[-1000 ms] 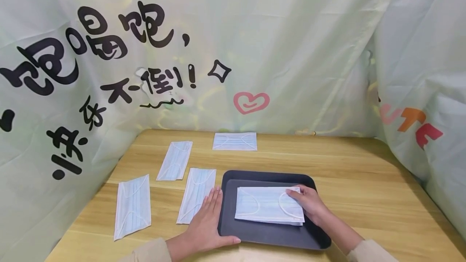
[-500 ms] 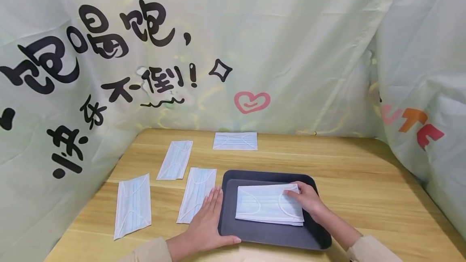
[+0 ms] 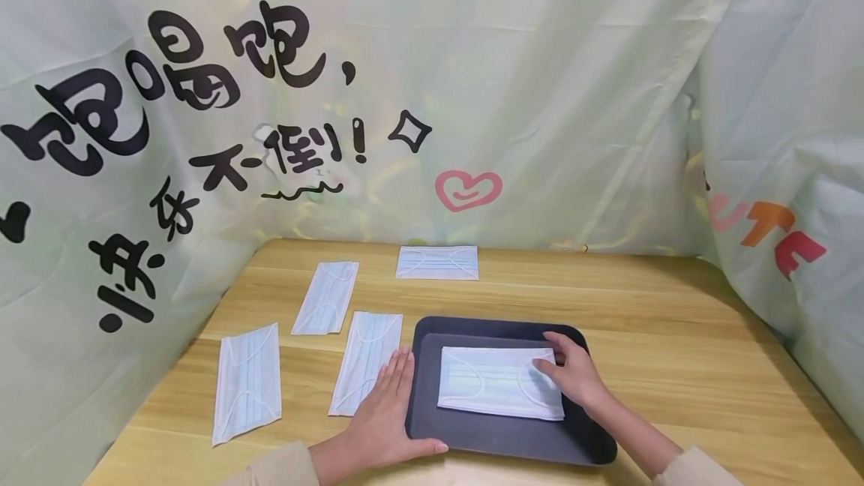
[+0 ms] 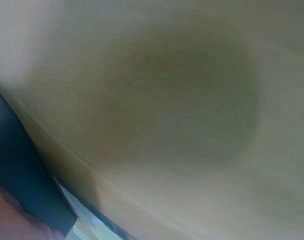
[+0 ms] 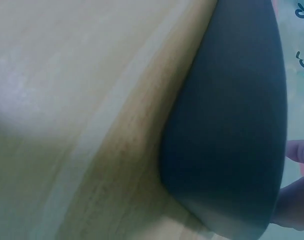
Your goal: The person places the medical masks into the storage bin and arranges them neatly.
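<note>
- Head view: a mask [image 3: 496,385] lies flat in the dark tray [image 3: 472,432].
- Right hand [image 3: 577,372]: thumb and finger spread apart by the mask's right end, seeming to grip nothing.
- Left hand [image 3: 381,420]: straight fingers by the tray's left side, gripping nothing.
- Neatening seems the step; next probably needs one of four loose masks [image 3: 247,385] off the surface [image 3: 682,343].

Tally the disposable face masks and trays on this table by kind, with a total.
Dark grey tray: 1
Disposable face masks lying directly on the table: 4
Disposable face mask visible in the tray: 1 (any beneath it cannot be counted)
Total: 6 visible
</note>
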`<control>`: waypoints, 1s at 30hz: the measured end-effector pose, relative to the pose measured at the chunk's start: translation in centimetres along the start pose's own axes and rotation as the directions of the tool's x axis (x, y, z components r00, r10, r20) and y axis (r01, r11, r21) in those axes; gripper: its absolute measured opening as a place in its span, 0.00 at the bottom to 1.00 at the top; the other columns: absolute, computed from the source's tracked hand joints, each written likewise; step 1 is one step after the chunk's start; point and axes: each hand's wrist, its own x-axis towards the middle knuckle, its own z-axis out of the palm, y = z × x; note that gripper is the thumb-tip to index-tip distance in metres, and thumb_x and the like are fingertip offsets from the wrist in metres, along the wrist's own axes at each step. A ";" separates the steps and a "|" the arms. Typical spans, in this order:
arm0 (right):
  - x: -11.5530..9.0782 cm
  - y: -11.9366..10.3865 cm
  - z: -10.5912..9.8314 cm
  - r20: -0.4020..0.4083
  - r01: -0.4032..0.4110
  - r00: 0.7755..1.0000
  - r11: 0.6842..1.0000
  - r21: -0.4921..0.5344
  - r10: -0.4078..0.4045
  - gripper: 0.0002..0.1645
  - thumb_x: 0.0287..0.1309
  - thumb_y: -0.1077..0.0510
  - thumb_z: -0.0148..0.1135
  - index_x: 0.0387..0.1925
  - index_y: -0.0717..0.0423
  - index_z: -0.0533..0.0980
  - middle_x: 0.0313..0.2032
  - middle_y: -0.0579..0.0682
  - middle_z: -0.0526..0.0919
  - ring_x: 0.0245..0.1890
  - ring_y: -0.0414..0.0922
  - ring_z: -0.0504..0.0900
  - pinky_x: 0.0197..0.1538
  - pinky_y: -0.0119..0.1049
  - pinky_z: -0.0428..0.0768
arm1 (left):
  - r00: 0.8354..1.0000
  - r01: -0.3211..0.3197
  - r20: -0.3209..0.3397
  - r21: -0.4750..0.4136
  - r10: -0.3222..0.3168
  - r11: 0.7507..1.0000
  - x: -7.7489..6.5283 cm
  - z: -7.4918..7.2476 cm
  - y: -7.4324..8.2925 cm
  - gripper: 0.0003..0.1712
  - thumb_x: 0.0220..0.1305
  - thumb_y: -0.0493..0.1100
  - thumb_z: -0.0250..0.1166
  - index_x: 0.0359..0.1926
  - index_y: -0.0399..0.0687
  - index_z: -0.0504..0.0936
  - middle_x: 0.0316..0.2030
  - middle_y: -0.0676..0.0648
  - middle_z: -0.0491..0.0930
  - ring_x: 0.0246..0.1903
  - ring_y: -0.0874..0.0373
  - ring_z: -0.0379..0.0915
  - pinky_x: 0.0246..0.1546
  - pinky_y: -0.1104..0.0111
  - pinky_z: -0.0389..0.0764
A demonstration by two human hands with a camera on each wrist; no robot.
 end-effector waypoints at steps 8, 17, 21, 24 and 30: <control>-0.6 0.6 -0.8 -0.076 0.063 0.995 0.995 0.071 -0.058 0.28 0.58 0.64 0.58 0.58 0.73 0.65 0.57 0.70 0.71 0.59 0.62 0.71 0.59 0.48 0.71 | 1.000 -0.006 -0.011 0.010 0.007 1.000 0.0 0.1 0.1 0.73 0.40 0.85 0.48 0.70 0.31 0.47 0.71 0.34 0.45 0.71 0.42 0.41 0.67 0.53 0.55; -2.2 1.3 -1.4 -0.263 0.283 0.924 0.959 -0.019 -0.278 0.24 0.56 0.61 0.62 0.54 0.67 0.72 0.53 0.65 0.77 0.53 0.47 0.77 0.48 0.05 0.61 | 1.000 -0.010 -0.025 0.002 0.010 1.000 0.0 0.1 0.0 0.73 0.40 0.85 0.48 0.69 0.31 0.47 0.71 0.34 0.46 0.71 0.41 0.42 0.66 0.52 0.57; -3.0 1.9 -1.6 -0.299 0.360 0.874 0.924 -0.133 -0.383 0.29 0.52 0.61 0.66 0.56 0.67 0.71 0.53 0.66 0.76 0.54 0.60 0.74 0.50 0.04 0.55 | 1.000 -0.004 -0.016 -0.005 0.004 1.000 -0.1 0.1 0.0 0.73 0.40 0.85 0.48 0.70 0.31 0.47 0.71 0.34 0.46 0.71 0.42 0.42 0.66 0.51 0.56; -3.5 2.5 -1.8 -0.275 0.385 0.860 0.900 -0.203 -0.430 0.35 0.50 0.59 0.67 0.59 0.67 0.67 0.57 0.68 0.72 0.57 0.67 0.69 0.55 0.06 0.48 | 1.000 0.003 -0.008 -0.010 -0.003 1.000 0.0 0.1 0.0 0.73 0.40 0.85 0.49 0.70 0.32 0.46 0.71 0.35 0.45 0.71 0.42 0.41 0.66 0.52 0.55; -4.6 3.8 -2.2 -0.129 0.395 0.878 0.850 -0.349 -0.461 0.51 0.51 0.49 0.67 0.68 0.67 0.53 0.67 0.69 0.55 0.71 0.59 0.47 0.62 0.12 0.29 | 0.998 -0.026 -0.048 0.044 0.028 0.999 0.0 0.4 -0.1 0.73 0.40 0.85 0.48 0.69 0.29 0.49 0.70 0.32 0.48 0.70 0.40 0.44 0.66 0.53 0.57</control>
